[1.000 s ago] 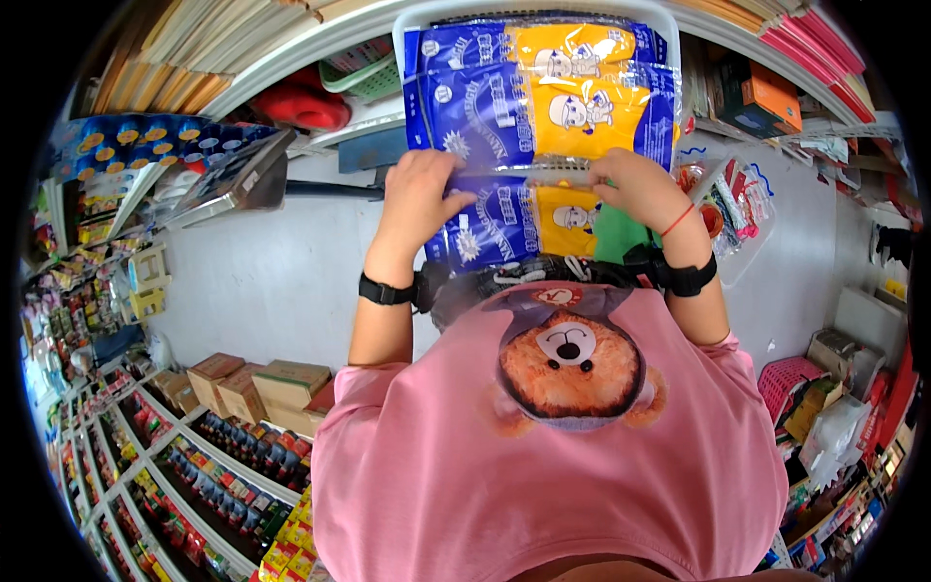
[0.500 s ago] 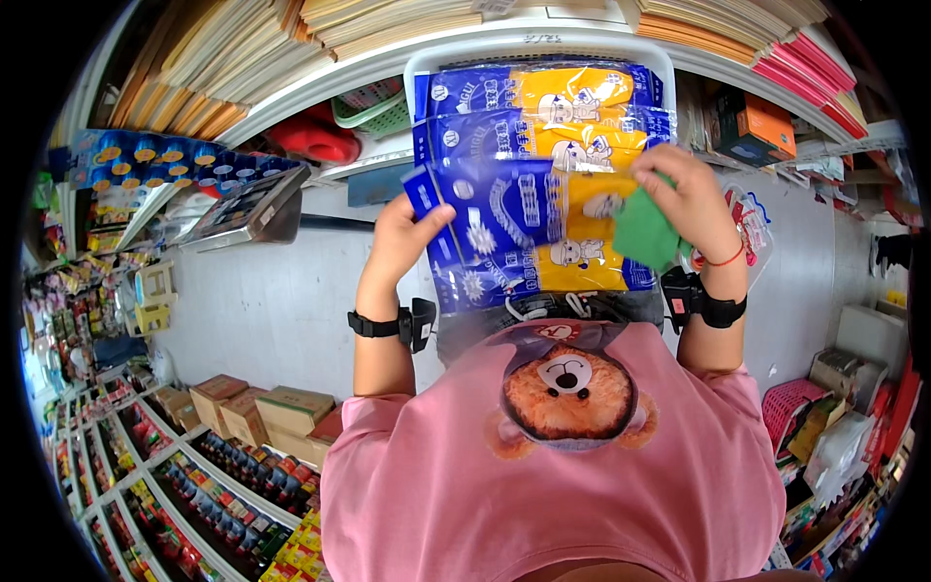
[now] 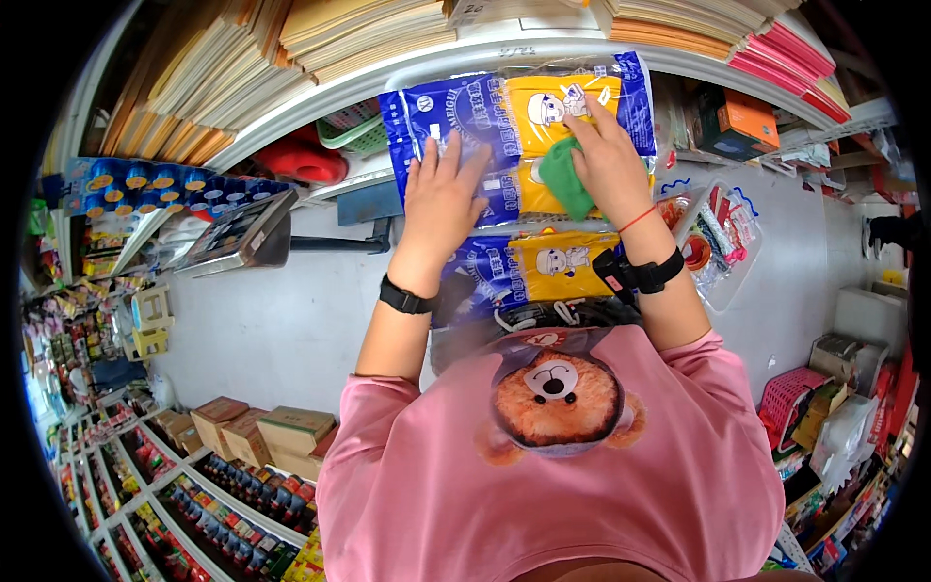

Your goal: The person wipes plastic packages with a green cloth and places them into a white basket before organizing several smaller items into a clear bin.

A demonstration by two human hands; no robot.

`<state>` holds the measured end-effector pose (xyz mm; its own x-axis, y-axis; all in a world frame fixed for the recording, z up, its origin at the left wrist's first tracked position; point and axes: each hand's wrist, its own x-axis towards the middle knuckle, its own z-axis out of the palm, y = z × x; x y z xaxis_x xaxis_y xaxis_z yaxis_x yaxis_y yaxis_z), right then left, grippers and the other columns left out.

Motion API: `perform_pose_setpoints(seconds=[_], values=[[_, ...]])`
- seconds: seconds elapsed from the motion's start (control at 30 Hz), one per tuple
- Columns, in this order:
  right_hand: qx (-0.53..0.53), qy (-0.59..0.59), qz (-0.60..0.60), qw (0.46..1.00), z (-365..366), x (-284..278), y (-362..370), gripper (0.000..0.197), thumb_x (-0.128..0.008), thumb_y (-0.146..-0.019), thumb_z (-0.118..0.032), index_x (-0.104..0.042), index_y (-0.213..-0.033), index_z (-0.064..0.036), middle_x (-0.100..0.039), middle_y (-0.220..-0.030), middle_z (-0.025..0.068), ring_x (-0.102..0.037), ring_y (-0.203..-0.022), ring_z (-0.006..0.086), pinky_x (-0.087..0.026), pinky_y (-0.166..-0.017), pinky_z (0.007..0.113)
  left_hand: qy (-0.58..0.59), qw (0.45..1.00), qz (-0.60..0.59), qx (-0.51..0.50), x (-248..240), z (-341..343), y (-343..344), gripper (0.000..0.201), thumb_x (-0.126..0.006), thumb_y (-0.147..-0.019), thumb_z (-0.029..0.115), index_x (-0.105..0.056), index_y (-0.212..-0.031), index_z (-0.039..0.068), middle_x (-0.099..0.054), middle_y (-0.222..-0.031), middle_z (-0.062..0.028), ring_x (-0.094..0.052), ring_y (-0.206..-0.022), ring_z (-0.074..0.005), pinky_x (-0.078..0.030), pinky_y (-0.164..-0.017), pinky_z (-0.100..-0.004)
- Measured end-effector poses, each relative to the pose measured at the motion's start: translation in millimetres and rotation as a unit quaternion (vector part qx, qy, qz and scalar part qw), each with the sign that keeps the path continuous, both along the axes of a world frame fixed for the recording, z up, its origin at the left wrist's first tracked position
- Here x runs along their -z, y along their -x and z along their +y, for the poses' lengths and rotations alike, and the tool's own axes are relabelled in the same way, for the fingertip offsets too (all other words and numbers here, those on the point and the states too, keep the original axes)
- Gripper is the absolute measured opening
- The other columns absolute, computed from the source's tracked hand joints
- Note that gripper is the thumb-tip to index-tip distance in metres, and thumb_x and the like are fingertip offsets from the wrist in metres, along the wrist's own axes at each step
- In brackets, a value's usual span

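Flat blue-and-yellow plastic packets (image 3: 499, 105), printed with a cartoon figure, lie overlapping in front of me. My left hand (image 3: 436, 199) rests on their blue side, fingers spread and holding nothing. Over the yellow side, my right hand (image 3: 613, 165) reaches with its fingers stretched forward at the far packet. A crumpled green cloth (image 3: 566, 177) is held under its thumb and palm. Closer to my body, another packet of the same kind (image 3: 558, 264) lies above a black printed bag (image 3: 572, 313).
Beyond the packets runs a white shelf edge (image 3: 543, 50) with stacked envelopes (image 3: 369, 39). On the left are a tilted scale-like device (image 3: 238, 236) and a red container (image 3: 305, 160). An orange box (image 3: 737, 124) and a clear bin of packages (image 3: 718, 242) stand right.
The packet I was holding now lies on the far part of the stack. My left hand has let go of its edge and flattened; my right hand has moved left and forward with the cloth.
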<state>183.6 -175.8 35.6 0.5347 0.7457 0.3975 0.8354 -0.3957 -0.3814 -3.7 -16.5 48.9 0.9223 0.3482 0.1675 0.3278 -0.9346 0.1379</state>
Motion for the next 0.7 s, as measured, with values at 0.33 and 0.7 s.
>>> perform_pose_setpoints(seconds=[0.33,0.7], values=[[0.068,0.048,0.037,0.996,0,4,-18,0.050,-0.066,-0.080,-0.010,-0.055,-0.129,-0.0047,-0.043,-0.141,0.0224,-0.052,-0.121,0.0367,-0.045,-0.100,0.039,0.022,0.997,-0.067,-0.012,23,38,-27,0.069,-0.071,-0.077,0.004,-0.049,-0.138,0.027,-0.042,-0.145,-0.0200,-0.037,-0.131,-0.0492,-0.039,-0.105,-0.0469],[-0.049,-0.059,0.089,0.993,-28,19,-35,0.046,-0.060,-0.084,-0.006,-0.055,-0.130,-0.0066,-0.048,-0.137,0.0196,-0.047,-0.127,0.0343,-0.039,-0.105,0.037,0.179,0.975,-0.129,0.033,-14,42,30,0.038,-0.073,-0.079,0.009,-0.066,-0.116,0.010,-0.058,-0.127,-0.0172,-0.053,-0.120,-0.0337,-0.042,-0.100,-0.0398]])
